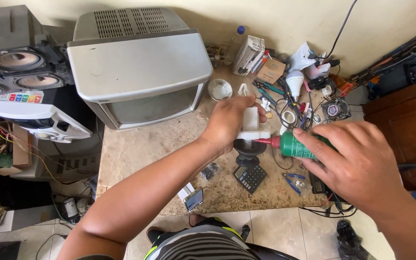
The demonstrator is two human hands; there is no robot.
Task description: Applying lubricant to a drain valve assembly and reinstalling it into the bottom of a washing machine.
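My bench: speckled stone-look tabletop (pixel 136 149). On it: grey CRT TV (pixel 140 72) at back left, black calculator (pixel 250 178) near front edge, small black screw pile (pixel 211 171), blue-handled pliers (pixel 292 183), white bulb (pixel 294 82), cardboard box (pixel 271 71), small fan (pixel 335 109).

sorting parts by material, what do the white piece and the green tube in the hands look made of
White piece in the left hand: looks like matte moulded plastic, with flat, even faces. Green tube in the right hand: glossy, probably plastic or coated metal, with a red nozzle that looks plastic.
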